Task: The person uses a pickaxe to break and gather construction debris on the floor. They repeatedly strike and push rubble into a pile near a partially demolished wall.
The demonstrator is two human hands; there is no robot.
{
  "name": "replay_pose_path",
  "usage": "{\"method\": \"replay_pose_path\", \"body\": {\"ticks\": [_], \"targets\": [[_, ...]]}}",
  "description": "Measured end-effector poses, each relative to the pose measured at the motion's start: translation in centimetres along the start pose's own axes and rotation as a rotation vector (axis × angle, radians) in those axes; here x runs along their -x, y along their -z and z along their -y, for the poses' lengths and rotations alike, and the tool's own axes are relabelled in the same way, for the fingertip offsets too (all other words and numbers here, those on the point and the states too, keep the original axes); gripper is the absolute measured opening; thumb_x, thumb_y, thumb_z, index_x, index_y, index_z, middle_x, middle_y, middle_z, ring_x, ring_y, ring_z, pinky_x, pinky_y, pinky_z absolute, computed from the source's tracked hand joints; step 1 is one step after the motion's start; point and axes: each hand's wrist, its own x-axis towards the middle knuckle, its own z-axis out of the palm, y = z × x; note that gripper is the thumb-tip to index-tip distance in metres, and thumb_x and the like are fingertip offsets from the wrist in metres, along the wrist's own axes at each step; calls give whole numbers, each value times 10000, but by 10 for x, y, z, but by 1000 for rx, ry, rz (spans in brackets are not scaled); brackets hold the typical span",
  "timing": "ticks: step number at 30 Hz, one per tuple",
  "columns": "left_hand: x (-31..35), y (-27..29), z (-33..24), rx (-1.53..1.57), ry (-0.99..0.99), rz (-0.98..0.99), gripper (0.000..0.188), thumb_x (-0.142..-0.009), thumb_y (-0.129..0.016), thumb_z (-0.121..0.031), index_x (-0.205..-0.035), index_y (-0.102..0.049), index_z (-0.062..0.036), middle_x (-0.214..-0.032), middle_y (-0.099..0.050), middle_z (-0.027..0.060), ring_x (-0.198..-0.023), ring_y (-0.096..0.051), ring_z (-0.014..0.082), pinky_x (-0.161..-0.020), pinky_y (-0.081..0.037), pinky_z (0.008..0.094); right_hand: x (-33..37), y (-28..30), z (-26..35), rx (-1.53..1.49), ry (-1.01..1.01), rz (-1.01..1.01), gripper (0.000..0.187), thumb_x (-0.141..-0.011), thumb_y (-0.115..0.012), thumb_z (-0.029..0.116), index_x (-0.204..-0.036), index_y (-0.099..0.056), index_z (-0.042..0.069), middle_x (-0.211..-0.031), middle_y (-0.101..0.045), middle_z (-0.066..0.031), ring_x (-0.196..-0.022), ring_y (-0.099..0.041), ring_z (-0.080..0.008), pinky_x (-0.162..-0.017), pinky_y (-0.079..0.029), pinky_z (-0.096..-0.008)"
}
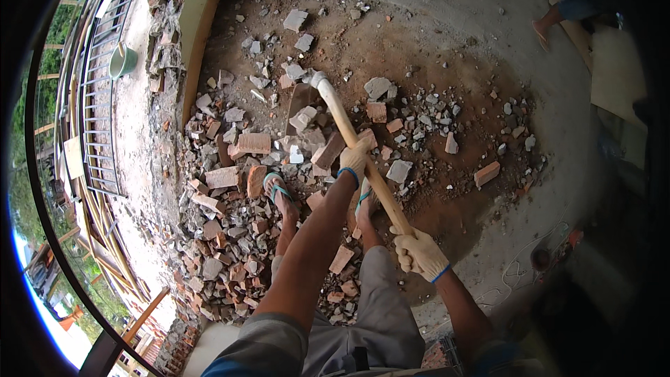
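I hold a long-handled hoe [340, 113] with both hands, its pale wooden handle slanting from lower right to upper left. My left hand [354, 157], in a cream knit glove with a blue cuff, is closed round the middle of the handle. Lower down, near the butt end, my right hand [420, 255] grips it in a matching glove. The metal blade [300, 101] is down among broken bricks and rubble, partly hidden by dust and chunks. A whole-looking brick [253, 143] lies left of the blade, and another brick [377, 112] lies right of the handle.
My sandalled feet stand amid a thick rubble heap [230, 244]. A broken wall edge [164, 132] runs along the left, with a green bucket [123, 61] and a metal grille [98, 119] beyond. Another person's foot [541, 36] shows at upper right. A cord [515, 272] lies at lower right.
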Motion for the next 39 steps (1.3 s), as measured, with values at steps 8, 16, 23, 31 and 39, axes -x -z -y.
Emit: {"method": "replay_pose_path", "body": {"ticks": [8,16,23,31,39], "targets": [[80,-94,59,75,268,256,310,-903,-744,-390,-883,-636,-101,-769,-631,29,-671,-663,191,-637,-556,367,62,91,-55,965,386,-475,616,-858,-809,202,-1393,-580,0,-952,-717,-120,-759,-701,-217,-688,-571,-362],[45,-17,6,-6,90,172,341,-960,-706,-387,-812,-638,-87,-681,-625,43,-566,-621,179,-529,-498,343,-20,19,-86,925,497,-474,568,-884,-828,249,-1351,-615,6,-1001,-770,-175,-894,-777,-297,-776,-604,-398],[-54,162,-213,-353,-179,-50,326,-948,-739,-357,-916,-608,-60,-752,-610,33,-580,-599,169,-542,-524,324,-170,-249,-52,528,520,-237,505,-951,-782,355,-1278,-643,-4,-924,-751,-159,-806,-742,-280,-726,-579,-403],[-120,331,-385,-1197,-312,-459,564,-873,-726,-470,-1165,-698,11,-1078,-772,225,-1012,-768,357,-867,-595,458,-330,-532,5,115,694,-4,451,-1008,-707,417,-1137,-625,-8,-734,-613,-24,-608,-595,-142,-557,-488,-337],[-115,419,-367,-1622,-230,-689,641,-906,-714,-515,-1270,-651,9,-1197,-737,282,-1127,-732,414,-959,-585,499,-310,-616,-82,-212,297,215,414,-1074,-608,470,-1082,-565,57,-622,-524,28,-419,-506,-115,-365,-381,-292]]}}
